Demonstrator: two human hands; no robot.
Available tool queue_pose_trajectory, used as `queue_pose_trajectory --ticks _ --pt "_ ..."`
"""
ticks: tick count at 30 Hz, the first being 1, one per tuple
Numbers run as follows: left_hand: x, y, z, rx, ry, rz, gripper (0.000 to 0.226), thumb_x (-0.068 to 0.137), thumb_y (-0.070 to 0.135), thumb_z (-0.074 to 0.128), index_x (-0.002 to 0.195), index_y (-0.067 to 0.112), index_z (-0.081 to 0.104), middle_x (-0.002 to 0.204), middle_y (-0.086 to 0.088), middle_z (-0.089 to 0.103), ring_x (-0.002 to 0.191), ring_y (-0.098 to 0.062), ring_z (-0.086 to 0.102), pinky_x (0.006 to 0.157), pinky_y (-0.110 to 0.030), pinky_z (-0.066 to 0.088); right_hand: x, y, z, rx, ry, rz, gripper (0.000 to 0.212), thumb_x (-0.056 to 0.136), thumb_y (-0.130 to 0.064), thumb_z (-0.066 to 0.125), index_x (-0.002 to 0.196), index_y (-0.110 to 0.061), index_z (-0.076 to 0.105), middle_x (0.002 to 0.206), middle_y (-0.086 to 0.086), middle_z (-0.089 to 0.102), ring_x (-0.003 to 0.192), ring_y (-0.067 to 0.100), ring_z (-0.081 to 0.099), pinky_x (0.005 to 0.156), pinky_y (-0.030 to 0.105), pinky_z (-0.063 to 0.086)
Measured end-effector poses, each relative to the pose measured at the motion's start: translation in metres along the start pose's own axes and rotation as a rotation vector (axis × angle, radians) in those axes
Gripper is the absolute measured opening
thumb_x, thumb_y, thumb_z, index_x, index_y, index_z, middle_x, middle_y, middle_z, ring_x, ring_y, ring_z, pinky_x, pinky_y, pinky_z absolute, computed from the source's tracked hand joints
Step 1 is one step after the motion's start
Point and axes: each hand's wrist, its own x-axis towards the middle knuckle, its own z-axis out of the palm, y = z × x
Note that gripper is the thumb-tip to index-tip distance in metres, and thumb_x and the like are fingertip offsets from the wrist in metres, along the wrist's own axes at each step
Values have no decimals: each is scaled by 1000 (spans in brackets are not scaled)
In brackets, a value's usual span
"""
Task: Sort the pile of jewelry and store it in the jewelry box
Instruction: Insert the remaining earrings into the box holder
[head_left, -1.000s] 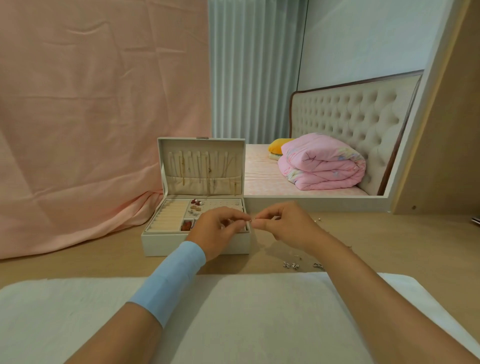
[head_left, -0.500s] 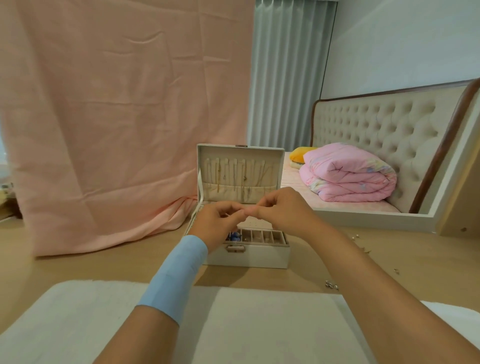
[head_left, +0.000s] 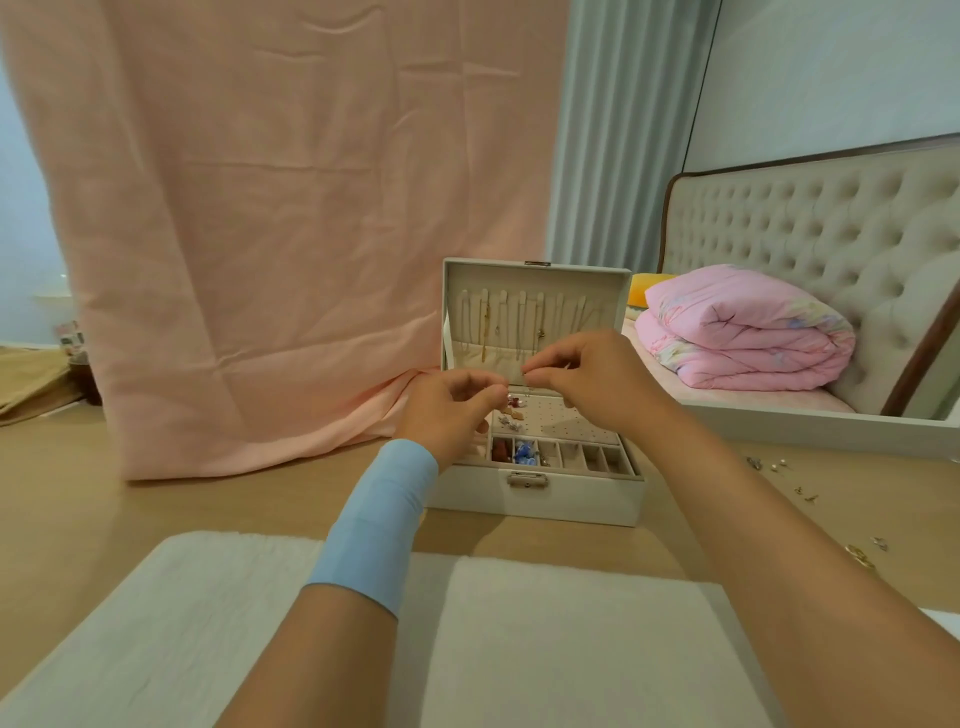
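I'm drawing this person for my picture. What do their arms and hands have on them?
Both arms are bare, with no sleeves showing. A wide, smooth light-blue band wraps the wrist behind the left hand. Neither that hand nor the right hand wears gloves, and I can see no rings or watch.

Pink sheet (head_left: 291, 208) draped left, grey curtain (head_left: 623, 135), tufted headboard (head_left: 810, 244) (folded pink quilt (head_left: 743, 338) below), wooden floor (head_left: 156, 499)
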Motion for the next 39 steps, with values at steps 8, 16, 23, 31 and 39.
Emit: queue_pose_trajectory --ticks 8,16,23,31,39 --pt "8 -8 3 20 106 -7 7 89 27 71 87 21 74 83 6 73 69 -5 64 51 -10 44 3 30 31 -384 -50 64 8 90 -30 75 97 -28 79 94 -12 72 82 3 60 67 21 48" --pt "11 -10 6 4 128 50 5 88 26 72 84 29 73 73 12 70 59 1 58 53 -6 44 4 36 35 -493 -32 3 13 93 -33 71 104 -28 77 101 -10 72 84 5 57 59 13 32" --pt "12 -10 8 44 135 10 5 89 30 71 86 28 74 73 16 71 60 2 57 51 -4 42 6 40 30 -410 -177 22 16 96 -31 67 107 -27 78 107 -9 73 94 7 62 70 19 41" --pt "12 0 17 -40 114 -50 9 90 29 69 92 22 75 71 13 71 54 8 58 49 -5 41 2 24 7 115 -41 -14 19 83 -19 82 93 -33 73 89 -11 74 64 -10 61 64 13 46" --pt "7 4 23 -70 30 -109 13 92 35 65 92 28 76 87 8 76 73 -5 65 69 -24 46 -4 18 3 274 34 -43 18 79 -14 85 83 -30 79 77 -11 76 55 -3 59 57 13 48"
